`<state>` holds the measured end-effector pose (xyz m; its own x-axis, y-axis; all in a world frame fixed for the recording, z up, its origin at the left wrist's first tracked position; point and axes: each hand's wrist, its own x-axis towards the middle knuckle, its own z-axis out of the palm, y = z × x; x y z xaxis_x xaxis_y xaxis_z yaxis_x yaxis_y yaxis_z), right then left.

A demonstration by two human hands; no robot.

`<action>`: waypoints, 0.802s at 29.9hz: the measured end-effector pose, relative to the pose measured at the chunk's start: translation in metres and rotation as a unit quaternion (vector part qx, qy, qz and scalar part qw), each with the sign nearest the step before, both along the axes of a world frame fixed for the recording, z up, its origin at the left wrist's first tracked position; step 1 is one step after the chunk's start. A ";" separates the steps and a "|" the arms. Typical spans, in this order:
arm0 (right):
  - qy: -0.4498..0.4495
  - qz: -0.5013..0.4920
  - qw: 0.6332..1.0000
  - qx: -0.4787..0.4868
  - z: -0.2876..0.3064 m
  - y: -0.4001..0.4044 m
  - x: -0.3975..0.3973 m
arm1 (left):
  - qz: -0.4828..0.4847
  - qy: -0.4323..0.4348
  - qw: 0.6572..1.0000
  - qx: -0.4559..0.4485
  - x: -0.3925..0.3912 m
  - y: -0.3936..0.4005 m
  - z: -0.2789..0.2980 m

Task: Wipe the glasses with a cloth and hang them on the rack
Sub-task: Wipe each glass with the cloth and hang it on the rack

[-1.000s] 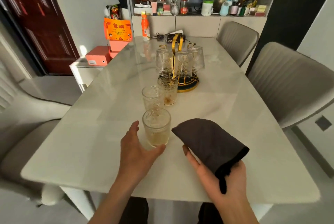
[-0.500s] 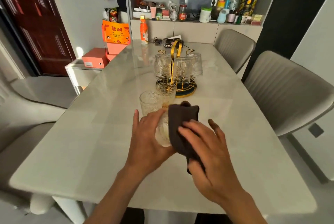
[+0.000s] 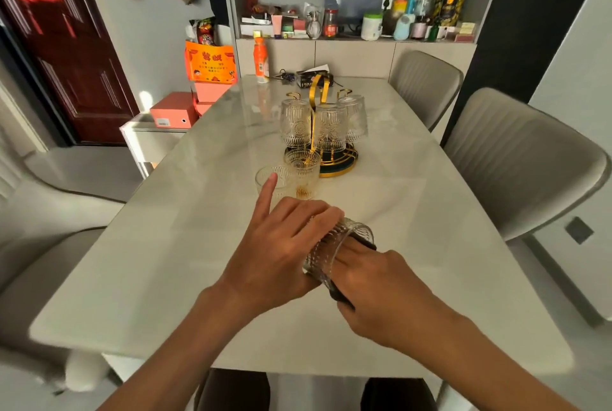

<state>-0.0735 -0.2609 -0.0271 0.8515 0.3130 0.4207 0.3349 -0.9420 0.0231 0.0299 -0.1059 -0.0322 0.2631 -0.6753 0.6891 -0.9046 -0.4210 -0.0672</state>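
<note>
We hold a glass (image 3: 334, 250) on its side above the table (image 3: 165, 261), our left hand (image 3: 281, 255) curled round it with the forefinger sticking out. Our right hand (image 3: 381, 288) reaches into its mouth, fingers pressing the dark cloth (image 3: 341, 298) inside. Two glasses (image 3: 291, 178) stand before the rack (image 3: 323, 132), where three hang.

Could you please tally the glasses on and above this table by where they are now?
Glasses hanging on the rack: 3
Glasses standing on the table: 2
Glass held in the hands: 1
Total: 6
</note>
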 end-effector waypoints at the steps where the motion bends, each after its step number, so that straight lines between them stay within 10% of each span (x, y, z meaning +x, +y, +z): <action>1: -0.005 -0.004 1.000 0.022 -0.003 0.001 0.000 | -0.001 -0.002 1.000 0.010 0.001 -0.002 0.003; 5: 0.112 -0.016 0.943 0.314 -0.008 -0.006 -0.002 | -0.064 0.081 0.994 0.019 0.007 -0.003 0.001; 10: 0.240 0.006 0.641 0.729 -0.001 -0.017 -0.010 | -0.148 0.331 0.920 -0.149 0.001 0.000 -0.027; 13: 0.261 0.036 0.547 0.795 -0.004 -0.011 -0.015 | -0.235 0.469 0.816 -0.245 -0.009 -0.006 -0.037; 16: 0.253 0.056 0.597 0.759 0.001 -0.008 -0.015 | -0.195 0.498 0.766 -0.356 -0.015 -0.020 -0.028; 21: 0.201 0.070 0.829 0.517 0.004 -0.001 -0.006 | -0.041 0.663 0.686 -0.298 -0.003 -0.037 0.004; 24: 0.192 0.051 0.734 0.650 -0.002 -0.005 -0.007 | -0.108 0.600 0.715 -0.342 -0.006 -0.035 -0.007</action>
